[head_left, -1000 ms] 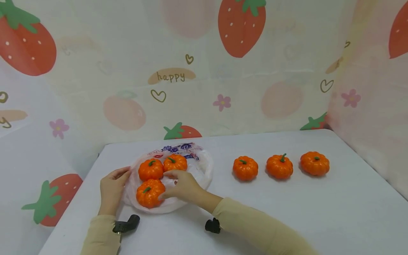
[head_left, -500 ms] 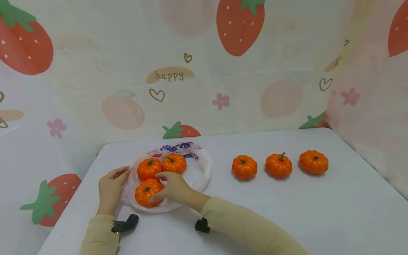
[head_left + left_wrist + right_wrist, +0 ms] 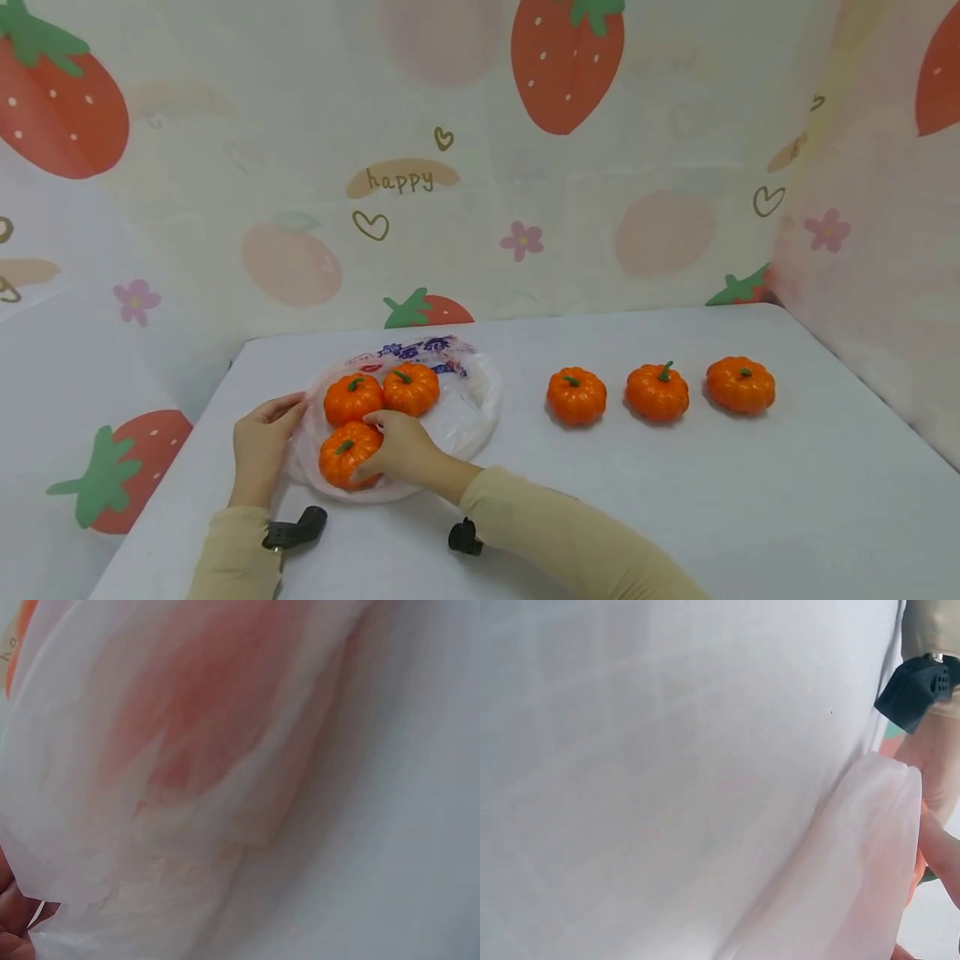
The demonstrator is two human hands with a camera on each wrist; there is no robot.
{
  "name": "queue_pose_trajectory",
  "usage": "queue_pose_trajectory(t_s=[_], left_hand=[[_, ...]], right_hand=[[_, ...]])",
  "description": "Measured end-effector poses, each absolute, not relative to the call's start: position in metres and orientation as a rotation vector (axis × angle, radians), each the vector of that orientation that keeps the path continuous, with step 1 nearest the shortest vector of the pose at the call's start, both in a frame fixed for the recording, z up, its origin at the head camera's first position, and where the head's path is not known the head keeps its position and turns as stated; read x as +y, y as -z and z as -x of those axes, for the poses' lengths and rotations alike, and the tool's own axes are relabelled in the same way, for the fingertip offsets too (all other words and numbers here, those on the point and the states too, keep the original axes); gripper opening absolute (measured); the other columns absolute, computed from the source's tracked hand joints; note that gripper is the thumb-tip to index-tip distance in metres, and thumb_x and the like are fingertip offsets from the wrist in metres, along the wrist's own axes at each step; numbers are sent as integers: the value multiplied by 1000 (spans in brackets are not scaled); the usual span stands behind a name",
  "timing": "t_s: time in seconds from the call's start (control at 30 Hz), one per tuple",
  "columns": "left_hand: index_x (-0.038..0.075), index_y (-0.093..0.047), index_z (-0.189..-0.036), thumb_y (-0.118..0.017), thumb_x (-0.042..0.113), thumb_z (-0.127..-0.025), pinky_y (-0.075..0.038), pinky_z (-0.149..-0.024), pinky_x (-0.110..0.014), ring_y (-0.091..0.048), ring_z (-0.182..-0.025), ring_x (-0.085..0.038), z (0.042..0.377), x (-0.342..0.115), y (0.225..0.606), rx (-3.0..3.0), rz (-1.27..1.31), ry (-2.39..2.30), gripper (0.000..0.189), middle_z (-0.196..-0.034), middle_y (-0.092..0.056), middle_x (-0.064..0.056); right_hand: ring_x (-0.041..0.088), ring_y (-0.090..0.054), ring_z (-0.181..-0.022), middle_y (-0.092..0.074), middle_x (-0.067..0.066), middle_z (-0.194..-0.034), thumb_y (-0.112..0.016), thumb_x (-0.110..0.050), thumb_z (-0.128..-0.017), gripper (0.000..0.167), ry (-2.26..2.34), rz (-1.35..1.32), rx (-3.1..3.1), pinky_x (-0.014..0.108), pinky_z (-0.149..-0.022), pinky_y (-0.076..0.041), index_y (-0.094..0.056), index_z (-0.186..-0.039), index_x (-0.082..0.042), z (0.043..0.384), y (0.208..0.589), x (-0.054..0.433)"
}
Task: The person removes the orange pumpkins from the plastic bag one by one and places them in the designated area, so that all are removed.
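A thin white plastic bag lies spread open on the table, with purple and red print at its far side. Three small orange pumpkins are in it: the front pumpkin, the left rear pumpkin and the right rear pumpkin. My right hand grips the front pumpkin from its right side, thumb near, fingers at the back. At the left rim, my left hand pinches the bag's edge. The left wrist view shows the bag's wall close up, an orange-red shape behind it.
To the right on the white table stand a near-left pumpkin, a middle pumpkin and a right pumpkin, in a row. A strawberry-printed backdrop rises behind and at both sides.
My right hand has shifted slightly left and its fingers have closed in around the front pumpkin. My left hand has stayed at the bag's edge, and the other pumpkins have not moved.
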State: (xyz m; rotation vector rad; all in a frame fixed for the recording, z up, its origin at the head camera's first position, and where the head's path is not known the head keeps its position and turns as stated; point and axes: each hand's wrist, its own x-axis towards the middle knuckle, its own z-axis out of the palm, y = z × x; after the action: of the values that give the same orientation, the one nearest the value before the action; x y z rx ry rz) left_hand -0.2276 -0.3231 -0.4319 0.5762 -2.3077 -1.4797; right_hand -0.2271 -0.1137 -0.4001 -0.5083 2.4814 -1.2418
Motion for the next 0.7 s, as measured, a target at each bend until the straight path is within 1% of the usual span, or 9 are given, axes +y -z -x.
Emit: queue_pose_trajectory(t_s=[0.1,0.27,0.43,0.57,0.7], left_hand=[[8,-69,-126,-65,30,-96,-43,-80,0,-54,-90,15,227,-323,433,-2317,-589,1476,37,-105,-74,13],[9,-68,-127,-64,33,-97,-43,-80,-1,-55,-94,12,227,-322,431,-2328,-589,1473,38,-117,-73,1],[10,-68,-128,-63,34,-97,-43,-83,-1,-54,-96,13,225,-322,431,-2357,-603,1445,39,-127,-69,-8],[9,-68,-127,-63,32,-97,-43,-82,-1,-54,-94,14,224,-323,432,-2356,-596,1442,38,-127,-69,-9],[10,-68,-128,-63,33,-98,-43,-81,-1,-55,-93,14,226,-323,432,-2338,-590,1469,39,-125,-70,-5]], right_hand=[[16,-58,-120,-63,0,-133,-89,-15,-72,68,1231,493,2488,32,-105,-49,-60,-134,-11,226,400,-114],[16,-58,-120,-62,1,-133,-88,-14,-73,68,1234,485,2490,32,-105,-49,-59,-135,-11,226,397,-114],[16,-58,-120,-62,1,-134,-89,-15,-73,70,1237,477,2477,31,-105,-49,-59,-136,-10,225,399,-117],[16,-58,-121,-61,1,-135,-89,-17,-73,70,1217,477,2476,32,-104,-50,-58,-137,-11,225,400,-117],[16,-57,-122,-61,0,-135,-89,-17,-73,70,1204,472,2497,32,-105,-49,-59,-136,-11,227,398,-116]])
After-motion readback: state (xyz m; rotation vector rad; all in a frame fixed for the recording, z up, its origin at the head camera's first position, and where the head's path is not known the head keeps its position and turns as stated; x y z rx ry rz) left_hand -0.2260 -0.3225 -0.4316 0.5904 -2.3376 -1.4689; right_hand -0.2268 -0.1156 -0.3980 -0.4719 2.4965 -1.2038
